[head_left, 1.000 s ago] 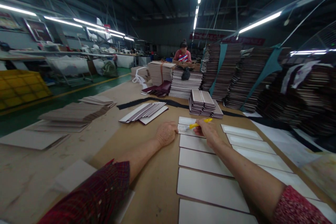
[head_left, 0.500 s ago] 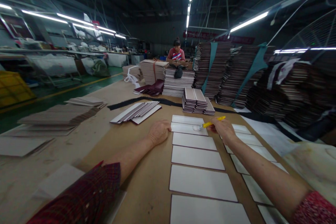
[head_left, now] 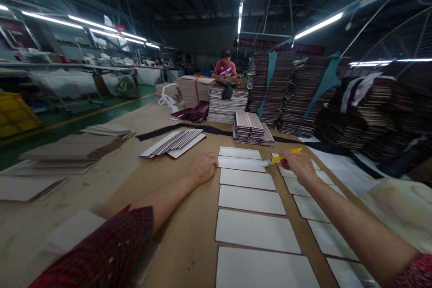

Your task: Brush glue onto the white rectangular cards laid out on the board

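Note:
A brush with a yellow handle (head_left: 277,158) is gripped in my right hand (head_left: 297,164). Its pale bristles touch the right end of a white rectangular panel (head_left: 238,163), which has a wet sheen. At that panel's left end, my left hand (head_left: 203,167) rests with curled fingers, the tips pressed against its edge. This panel is second from the far end of a column of flat white panels (head_left: 252,201) with dark edges. Another column of glossy white panels (head_left: 332,236) runs beneath my right forearm.
Small stacked panels (head_left: 249,127) stand just beyond the column. A fanned pile of panels (head_left: 175,142) lies left of it, near a black strip (head_left: 184,127). Grey boards (head_left: 74,148) cover the left side. Tall bundles (head_left: 270,83) rise behind; a person (head_left: 225,66) sits beyond them.
My right hand and the brush have moved right along the panel, from its middle to its right end. The white blob under the bristles is spread out. My left hand stays at the left edge.

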The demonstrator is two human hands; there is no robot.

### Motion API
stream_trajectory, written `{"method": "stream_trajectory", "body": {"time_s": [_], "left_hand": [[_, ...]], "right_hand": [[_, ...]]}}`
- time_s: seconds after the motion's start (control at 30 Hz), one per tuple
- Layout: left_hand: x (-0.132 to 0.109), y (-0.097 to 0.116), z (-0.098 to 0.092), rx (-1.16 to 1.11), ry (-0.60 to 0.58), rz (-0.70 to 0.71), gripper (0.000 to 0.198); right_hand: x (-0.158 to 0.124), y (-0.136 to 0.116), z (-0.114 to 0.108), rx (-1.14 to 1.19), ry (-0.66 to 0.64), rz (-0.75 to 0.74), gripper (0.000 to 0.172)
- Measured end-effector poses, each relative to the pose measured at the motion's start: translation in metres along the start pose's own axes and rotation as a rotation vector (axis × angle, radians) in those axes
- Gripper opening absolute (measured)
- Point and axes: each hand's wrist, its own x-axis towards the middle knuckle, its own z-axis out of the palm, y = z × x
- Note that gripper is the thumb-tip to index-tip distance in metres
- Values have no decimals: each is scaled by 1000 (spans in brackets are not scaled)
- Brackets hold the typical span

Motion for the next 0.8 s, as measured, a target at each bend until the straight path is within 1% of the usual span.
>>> {"method": "stream_trajectory", "body": {"time_s": [0.1, 0.2, 0.27, 0.4, 0.47, 0.57, 0.7, 0.8], "left_hand": [[2, 1, -2, -12, -10, -7, 30], [-1, 6, -9, -30, -27, 0, 32], [-10, 14, -16, -51, -64, 39, 35], [-40, 33, -26, -100, -200, 180, 46], [-53, 40, -26, -103, -228, 205, 53], [-63, 46, -24, -84, -207, 170, 55], [-65, 50, -21, -71, -187, 139, 49], [-65, 51, -22, -71, -190, 132, 48]], "right_hand": [[-18, -13, 2, 88, -14, 84, 26], [-43, -25, 5, 182, -58, 125, 25], [-60, -30, 8, 221, -95, 148, 23], [-87, -34, 22, 260, -149, 198, 20], [-94, -34, 32, 272, -162, 211, 20], [-101, -33, 47, 277, -171, 215, 20], [-106, -31, 58, 272, -188, 202, 20], [-109, -29, 63, 261, -197, 200, 21]]}}
